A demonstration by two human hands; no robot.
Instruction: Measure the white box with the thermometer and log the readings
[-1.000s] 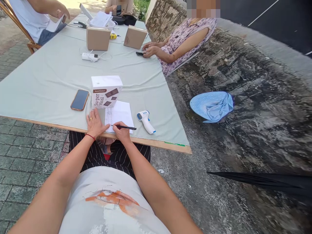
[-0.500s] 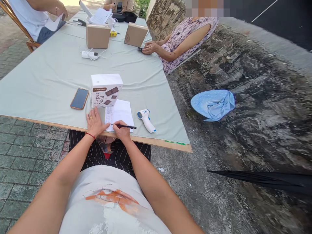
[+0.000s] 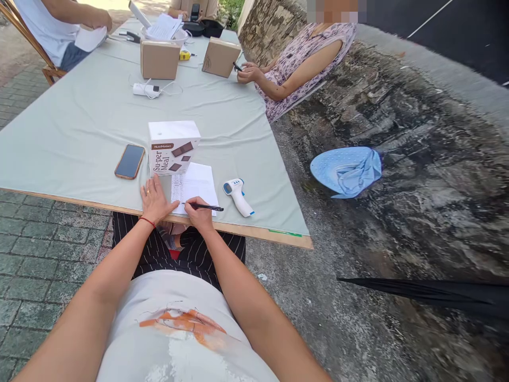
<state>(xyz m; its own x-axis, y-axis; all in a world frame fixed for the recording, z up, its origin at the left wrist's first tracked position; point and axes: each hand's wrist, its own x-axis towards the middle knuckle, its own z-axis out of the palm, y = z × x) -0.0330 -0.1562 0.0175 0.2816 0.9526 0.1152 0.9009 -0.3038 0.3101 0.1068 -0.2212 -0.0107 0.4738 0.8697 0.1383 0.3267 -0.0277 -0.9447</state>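
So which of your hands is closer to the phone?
Left. The left hand lies flat on the table just right of the phone, toward the near edge. The right hand holds a pen on the paper, farther right.

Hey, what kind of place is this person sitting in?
Probably an outdoor sign-in or health-check desk: a cloth-covered table stands on brick paving beside a stone wall, with an infrared thermometer next to the paper where the right hand holds a pen.
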